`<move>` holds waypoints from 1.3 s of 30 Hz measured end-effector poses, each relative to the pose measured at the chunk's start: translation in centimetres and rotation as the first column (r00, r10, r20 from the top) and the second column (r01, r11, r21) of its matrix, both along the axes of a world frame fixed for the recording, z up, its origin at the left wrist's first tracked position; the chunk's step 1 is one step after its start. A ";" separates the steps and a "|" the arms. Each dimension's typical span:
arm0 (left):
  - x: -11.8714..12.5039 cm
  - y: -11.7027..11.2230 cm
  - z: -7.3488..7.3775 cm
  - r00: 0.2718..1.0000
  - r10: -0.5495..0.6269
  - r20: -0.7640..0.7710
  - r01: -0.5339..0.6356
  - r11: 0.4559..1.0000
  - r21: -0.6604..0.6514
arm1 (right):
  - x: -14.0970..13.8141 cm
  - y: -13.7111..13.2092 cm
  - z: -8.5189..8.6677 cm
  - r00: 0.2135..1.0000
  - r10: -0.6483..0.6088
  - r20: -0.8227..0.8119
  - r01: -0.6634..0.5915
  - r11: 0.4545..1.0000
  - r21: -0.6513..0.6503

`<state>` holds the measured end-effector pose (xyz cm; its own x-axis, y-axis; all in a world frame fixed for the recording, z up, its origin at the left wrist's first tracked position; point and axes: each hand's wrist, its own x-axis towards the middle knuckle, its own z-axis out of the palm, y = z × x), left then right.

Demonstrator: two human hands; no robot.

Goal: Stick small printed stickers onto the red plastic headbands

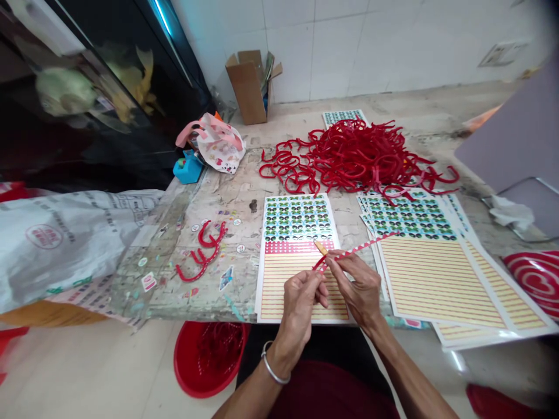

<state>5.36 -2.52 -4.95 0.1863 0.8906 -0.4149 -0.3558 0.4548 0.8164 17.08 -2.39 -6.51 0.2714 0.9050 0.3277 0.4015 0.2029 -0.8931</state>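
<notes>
My left hand [302, 298] is closed, thumb and fingers pinching a thin red curved piece [320, 263] above the front sticker sheet [283, 291]. Beside it, my right hand [357, 286] pinches a red strip with white dots [362, 247], which stretches up and right over the neighbouring sheet. A small tan, pointed tool [321, 248] sticks out by the right fingertips; its kind cannot be made out. The front sheet bears green-and-blue printed figures, a dotted red band and yellow striped rows. To the left lie several curved red pieces [203, 256], some dotted.
A big heap of red curved pieces [362, 154] lies behind the sheets. More sticker sheets [437, 279] are stacked at right. A cardboard box [247, 87], a patterned bag [220, 145] and a blue holder [187, 169] stand at back left. Below the edge sits a red basin [186, 361].
</notes>
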 end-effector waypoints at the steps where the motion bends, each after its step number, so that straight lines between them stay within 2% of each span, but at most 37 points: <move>1: 0.0 0.0 0.0 1.000 0.000 -0.001 0.000 1.000 0.001 | 0.0 0.0 -0.1 1.000 0.002 0.020 -0.002 1.000 0.006; 7: 0.0 0.0 0.1 1.000 -0.014 0.005 0.014 1.000 0.014 | -0.1 0.1 -0.6 0.993 -0.011 0.118 0.001 0.997 0.084; 15: -0.1 -0.1 -0.2 1.000 -0.017 -0.008 0.017 1.000 -0.008 | 0.2 0.3 -1.3 0.990 -0.045 0.134 0.026 0.990 0.136; 22: -0.1 -0.1 -0.1 1.000 -0.019 -0.010 0.019 1.000 -0.005 | 0.1 0.3 -1.4 0.994 -0.048 0.098 0.040 0.995 0.088; 26: -0.1 -0.1 -0.2 1.000 -0.018 0.006 0.018 1.000 -0.020 | 0.2 0.4 -1.3 0.999 -0.049 -0.019 0.049 0.999 0.013; 31: -0.2 -0.2 -0.3 0.999 -0.029 0.030 0.031 0.998 -0.057 | 0.6 0.7 -1.2 0.980 -0.074 -0.186 0.044 0.986 -0.159; 36: -0.3 -0.5 -0.4 0.997 -0.057 0.053 0.060 0.996 -0.062 | 1.0 1.0 -1.8 0.900 -0.069 -0.431 -0.050 0.965 -0.258; 39: -0.6 -0.7 -0.5 0.995 -0.084 0.057 0.087 0.996 -0.035 | 1.1 1.0 -2.2 0.855 -0.078 -0.512 -0.075 0.960 -0.271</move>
<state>4.79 -3.18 -5.48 0.2847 0.8542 -0.4350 -0.3585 0.5157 0.7781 18.17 -1.39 -8.66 0.3321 0.9360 -0.1170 -0.1293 -0.0776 -0.9886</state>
